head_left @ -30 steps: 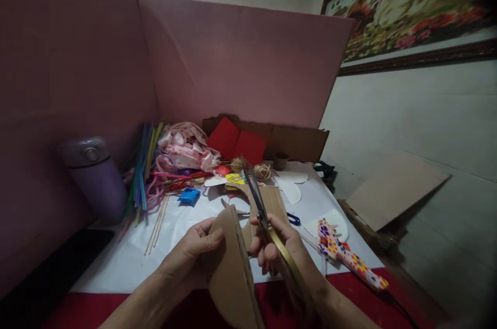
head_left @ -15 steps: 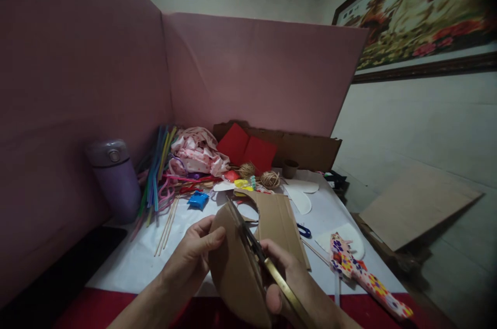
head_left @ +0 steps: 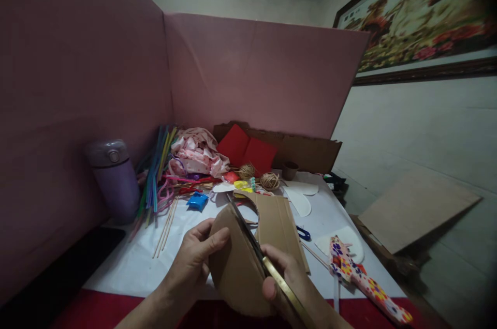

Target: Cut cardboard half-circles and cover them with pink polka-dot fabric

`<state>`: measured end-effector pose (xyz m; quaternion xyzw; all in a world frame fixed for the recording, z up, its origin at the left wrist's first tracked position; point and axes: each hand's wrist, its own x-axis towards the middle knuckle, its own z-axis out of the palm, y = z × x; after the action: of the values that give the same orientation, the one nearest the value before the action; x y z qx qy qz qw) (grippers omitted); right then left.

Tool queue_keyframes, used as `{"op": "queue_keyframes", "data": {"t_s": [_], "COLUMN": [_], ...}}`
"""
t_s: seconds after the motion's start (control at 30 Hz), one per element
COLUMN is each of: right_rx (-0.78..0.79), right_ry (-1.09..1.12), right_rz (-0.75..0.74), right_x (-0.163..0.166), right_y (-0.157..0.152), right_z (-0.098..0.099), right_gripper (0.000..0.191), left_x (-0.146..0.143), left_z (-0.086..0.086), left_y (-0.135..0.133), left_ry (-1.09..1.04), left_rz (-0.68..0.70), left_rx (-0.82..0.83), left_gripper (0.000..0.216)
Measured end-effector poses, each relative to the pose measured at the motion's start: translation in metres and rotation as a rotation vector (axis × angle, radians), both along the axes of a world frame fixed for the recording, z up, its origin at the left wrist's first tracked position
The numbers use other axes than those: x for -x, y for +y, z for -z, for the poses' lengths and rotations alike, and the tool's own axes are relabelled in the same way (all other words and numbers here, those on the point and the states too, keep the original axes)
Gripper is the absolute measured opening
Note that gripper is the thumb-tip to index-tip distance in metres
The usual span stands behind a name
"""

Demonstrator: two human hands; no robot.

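My left hand (head_left: 202, 254) pinches a rounded piece of cardboard (head_left: 236, 274) by its left side, thumb on top. In my right hand (head_left: 285, 272) is a pair of scissors (head_left: 248, 233) with dark blades and a gold-coloured handle. The blades lie along the right edge of the cardboard piece, pointing away from me, and look closed or nearly so. Just beyond, a flat cardboard sheet (head_left: 275, 220) with a curved cut-out rests on the white-covered table (head_left: 143, 272).
At the left stands a purple bottle (head_left: 116, 181) beside coloured pipe cleaners (head_left: 157, 168). Behind are pink fabric (head_left: 198, 150), red paper (head_left: 248, 150) and twine balls (head_left: 269, 180). A blue packet (head_left: 198, 200) lies mid-table; a flower-patterned object (head_left: 367, 282) lies right.
The scissor blades have come closer together along the cardboard's edge. The rounded piece has turned slightly, its lower edge now showing more. My left hand keeps its hold.
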<state>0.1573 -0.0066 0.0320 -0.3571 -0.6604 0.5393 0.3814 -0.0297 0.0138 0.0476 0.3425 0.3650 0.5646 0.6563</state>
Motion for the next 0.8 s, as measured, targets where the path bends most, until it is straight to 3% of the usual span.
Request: {"op": "queue_keyframes", "data": {"t_s": [0.53, 0.8], "right_rx": [0.002, 0.168], "right_ry": [-0.012, 0.255], "right_rz": [0.062, 0.149], "right_x": [0.004, 0.013], "right_y": [0.000, -0.002], "right_z": [0.014, 0.019], "right_gripper": [0.066, 0.067], "left_x": [-0.001, 0.001], "left_z": [0.001, -0.001], "left_y": [-0.001, 0.001], "left_ry": [-0.018, -0.028], "left_rz": [0.035, 0.060], "left_rx": [0.001, 0.007], "left_gripper": [0.022, 0.026]}}
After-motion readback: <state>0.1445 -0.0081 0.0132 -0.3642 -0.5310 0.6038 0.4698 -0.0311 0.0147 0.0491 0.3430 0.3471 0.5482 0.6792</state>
